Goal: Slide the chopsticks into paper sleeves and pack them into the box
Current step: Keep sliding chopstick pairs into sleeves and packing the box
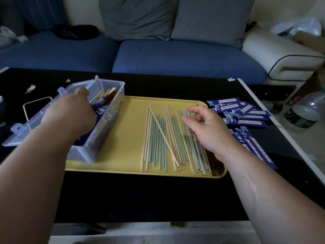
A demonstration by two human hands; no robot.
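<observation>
A clear plastic box (105, 124) stands on the left end of a yellow tray (126, 138), its lid (31, 120) hinged open to the left. Sleeved chopsticks (103, 97) lie inside it. My left hand (70, 115) reaches into the box, its fingers hidden among the blue sleeves, so its grip is unclear. Several loose chopsticks (163, 138), pale wood and teal, lie side by side on the tray. My right hand (204, 127) hovers over their right part, fingers curled and apart, holding nothing. Blue paper sleeves (246, 117) are piled on the black table right of the tray.
The black table (140, 196) has a white edge on the right. A wire loop (37, 101) and paper scraps lie at its far left. Plastic bottles (302, 113) stand on the floor at right. A blue sofa (175, 57) with grey cushions is behind.
</observation>
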